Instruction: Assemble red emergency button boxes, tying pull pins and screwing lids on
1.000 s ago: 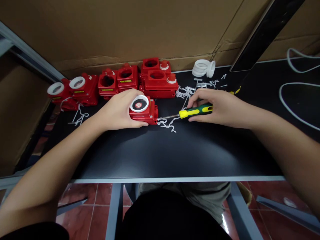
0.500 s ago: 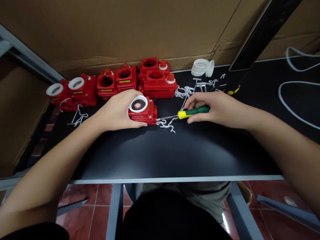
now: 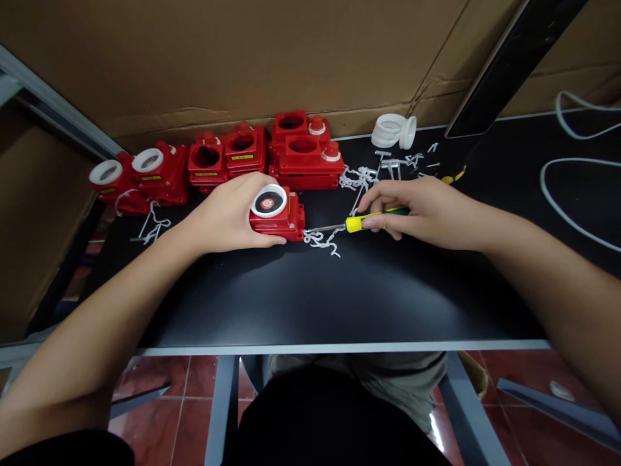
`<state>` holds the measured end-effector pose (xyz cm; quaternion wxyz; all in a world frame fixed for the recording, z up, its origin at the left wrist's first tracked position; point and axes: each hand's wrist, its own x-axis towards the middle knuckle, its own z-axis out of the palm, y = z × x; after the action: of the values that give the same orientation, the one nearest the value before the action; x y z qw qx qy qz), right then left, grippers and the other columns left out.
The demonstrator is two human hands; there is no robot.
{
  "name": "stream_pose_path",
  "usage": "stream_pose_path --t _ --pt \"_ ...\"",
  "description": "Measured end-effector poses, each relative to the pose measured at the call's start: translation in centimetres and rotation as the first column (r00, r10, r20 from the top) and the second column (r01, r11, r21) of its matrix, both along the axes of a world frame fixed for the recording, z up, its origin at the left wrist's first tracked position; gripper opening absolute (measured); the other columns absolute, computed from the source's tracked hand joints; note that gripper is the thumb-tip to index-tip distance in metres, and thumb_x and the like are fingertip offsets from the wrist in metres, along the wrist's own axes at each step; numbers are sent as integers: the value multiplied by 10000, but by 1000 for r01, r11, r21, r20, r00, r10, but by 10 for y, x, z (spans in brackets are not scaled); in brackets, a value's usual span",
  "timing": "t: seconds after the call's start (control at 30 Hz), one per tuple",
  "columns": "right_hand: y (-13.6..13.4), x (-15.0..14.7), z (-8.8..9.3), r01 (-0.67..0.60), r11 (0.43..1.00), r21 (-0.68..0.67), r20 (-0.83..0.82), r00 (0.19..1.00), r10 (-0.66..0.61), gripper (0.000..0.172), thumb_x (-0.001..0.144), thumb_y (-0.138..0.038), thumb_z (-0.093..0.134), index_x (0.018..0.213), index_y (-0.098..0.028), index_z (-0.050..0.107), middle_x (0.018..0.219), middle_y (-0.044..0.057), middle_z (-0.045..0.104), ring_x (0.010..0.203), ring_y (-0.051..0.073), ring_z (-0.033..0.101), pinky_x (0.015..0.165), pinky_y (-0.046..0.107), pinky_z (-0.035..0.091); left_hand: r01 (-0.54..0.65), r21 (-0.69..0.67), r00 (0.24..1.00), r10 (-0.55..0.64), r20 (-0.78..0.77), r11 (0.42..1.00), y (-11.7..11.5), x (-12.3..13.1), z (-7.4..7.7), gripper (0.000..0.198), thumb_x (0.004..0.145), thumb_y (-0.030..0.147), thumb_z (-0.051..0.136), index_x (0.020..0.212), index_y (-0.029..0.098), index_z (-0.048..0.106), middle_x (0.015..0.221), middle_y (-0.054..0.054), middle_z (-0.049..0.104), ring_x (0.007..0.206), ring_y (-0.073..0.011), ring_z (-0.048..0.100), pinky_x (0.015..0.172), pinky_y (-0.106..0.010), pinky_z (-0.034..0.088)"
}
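My left hand [image 3: 228, 217] is wrapped round a red plastic box [image 3: 279, 220] with a white ring and a dark round centre on top. It lies on the black table [image 3: 339, 291]. My right hand [image 3: 420, 207] grips a screwdriver [image 3: 361, 222] with a green and yellow handle. Its metal shaft lies nearly level and its tip meets the right side of the red box. A tangle of white twisted ties [image 3: 323, 241] lies just below the shaft.
Several more red boxes [image 3: 228, 158] stand in a row along the cardboard wall [image 3: 242, 58]. White rings [image 3: 394, 131] and small metal parts [image 3: 392, 162] lie behind my right hand. White cable [image 3: 577, 194] loops at the right. A dark bar [image 3: 504, 65] leans at the back.
My right hand's fingers have rolled over the screwdriver handle, so less of the green shows. The left hand and the red box have stayed put.
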<state>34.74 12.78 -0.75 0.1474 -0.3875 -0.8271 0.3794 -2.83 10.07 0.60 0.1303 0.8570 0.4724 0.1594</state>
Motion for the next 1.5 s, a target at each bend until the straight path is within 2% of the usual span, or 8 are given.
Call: stream_pose_path --t 0.17,0.27,0.57,0.87,1.13,1.23,1.33,1.5 --pt "1 -1 -1 -4 993 114 -15 1000 6 499 822 -746 929 1053 -325 791 1099 59 850 962 324 765 882 500 586 -18 2 1000 18 0 1000 0 1 -1 754 749 735 935 1304 276 712 1358 -113 830 1232 -389 807 1118 -511 633" --pt "1 -1 1 -4 990 143 -6 1000 5 396 848 -644 910 1024 -313 782 1062 62 833 888 306 744 837 490 573 -31 8 999 31 8 999 0 2 -1 751 743 711 940 1300 265 706 1360 -122 829 1232 -396 809 1113 -522 639" --pt "-3 -1 5 -17 996 -90 -36 999 13 476 1004 -732 783 1160 -285 741 848 16 808 696 237 728 818 466 556 -44 25 999 44 17 999 -1 4 -3 749 736 690 935 1288 237 709 1331 -129 833 1203 -393 817 1082 -508 650" --pt "1 -2 0 1 988 152 -41 999 5 426 827 -685 922 1038 -335 802 1085 70 816 1016 347 761 906 534 598 -44 22 999 43 20 999 -2 4 -3 742 732 676 950 1292 253 709 1346 -125 829 1218 -397 813 1082 -513 649" --pt "-5 -2 6 50 988 -147 -48 997 -57 535 927 -777 853 1141 -299 744 828 29 777 672 247 712 628 432 531 -40 21 999 40 4 999 -1 5 -2 747 733 669 950 1303 246 717 1343 -134 827 1221 -404 812 1089 -512 645" --pt "-3 -3 4 25 996 -91 -18 999 -26 553 1009 -829 717 1112 -287 753 777 21 765 672 238 700 749 470 560 -46 10 999 46 1 999 -1 6 -1 762 729 674 946 1307 233 718 1350 -145 827 1227 -412 810 1096 -521 645" --pt "0 -3 0 29 1000 9 -28 999 -29 574 881 -838 846 1082 -306 771 1035 66 832 889 300 766 879 523 604 -45 5 999 45 4 999 -2 6 0 726 741 650 936 1298 239 717 1347 -137 828 1226 -406 813 1102 -520 646" --pt "0 -1 -2 28 995 95 -45 999 -24 431 843 -674 914 1048 -325 768 1101 83 808 945 336 739 886 561 607 -35 18 999 35 13 999 -1 5 -3 715 745 649 940 1298 259 709 1347 -120 821 1231 -397 813 1108 -508 644"
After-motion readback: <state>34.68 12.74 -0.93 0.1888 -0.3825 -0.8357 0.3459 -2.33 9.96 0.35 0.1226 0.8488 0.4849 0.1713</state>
